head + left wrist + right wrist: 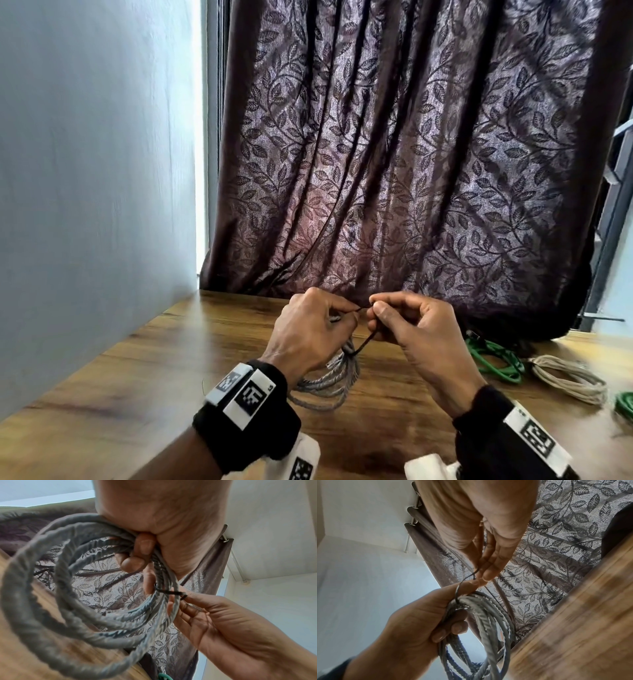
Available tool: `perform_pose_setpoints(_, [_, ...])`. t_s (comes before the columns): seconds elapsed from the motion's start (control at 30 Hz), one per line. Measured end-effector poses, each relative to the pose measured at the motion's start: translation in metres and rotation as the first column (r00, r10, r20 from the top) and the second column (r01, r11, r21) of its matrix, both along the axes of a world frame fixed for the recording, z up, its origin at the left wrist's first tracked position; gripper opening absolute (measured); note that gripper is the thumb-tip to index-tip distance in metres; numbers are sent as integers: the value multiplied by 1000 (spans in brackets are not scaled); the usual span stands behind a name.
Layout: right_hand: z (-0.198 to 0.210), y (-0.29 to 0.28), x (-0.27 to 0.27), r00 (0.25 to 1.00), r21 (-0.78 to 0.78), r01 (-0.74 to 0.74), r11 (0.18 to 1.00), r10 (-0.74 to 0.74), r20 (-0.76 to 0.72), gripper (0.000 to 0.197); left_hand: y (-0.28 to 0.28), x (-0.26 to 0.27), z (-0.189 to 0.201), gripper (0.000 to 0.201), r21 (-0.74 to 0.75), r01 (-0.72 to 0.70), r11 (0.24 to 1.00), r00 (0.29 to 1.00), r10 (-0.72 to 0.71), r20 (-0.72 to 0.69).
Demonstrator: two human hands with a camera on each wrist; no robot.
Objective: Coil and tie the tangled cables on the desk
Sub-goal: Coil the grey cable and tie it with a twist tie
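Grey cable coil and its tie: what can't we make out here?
- Black tie: whether it is knotted; right hand fingers cover its end, left wrist view.
- Grey cable coil: top hidden under left hand, head view.
- Green cable: far end lost under the curtain.
- Second green coil: cut by the right edge.

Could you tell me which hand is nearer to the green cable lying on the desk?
Right. The right hand, pinching the black tie, is just beside the green cable; the left hand, gripping the grey coil, is farther off.
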State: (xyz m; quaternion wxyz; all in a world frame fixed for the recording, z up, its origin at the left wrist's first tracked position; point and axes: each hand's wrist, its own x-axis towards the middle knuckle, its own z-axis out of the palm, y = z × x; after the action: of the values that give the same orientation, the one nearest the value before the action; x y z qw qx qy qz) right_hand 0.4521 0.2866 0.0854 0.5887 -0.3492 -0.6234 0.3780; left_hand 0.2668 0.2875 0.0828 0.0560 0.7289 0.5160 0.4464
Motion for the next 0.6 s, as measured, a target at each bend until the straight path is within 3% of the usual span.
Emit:
perform_pose_setpoints(0.33, [-1, -1, -1, 1000, 5, -5, 1000, 5, -3, 10, -1, -1, -1, 25, -7, 38, 999, 999, -37, 8])
perform_pose_setpoints(0.6, [-1, -1, -1, 1000, 10, -12, 1000, 12, 4, 10, -2, -1, 0, 18, 14, 34, 999, 999, -34, 24])
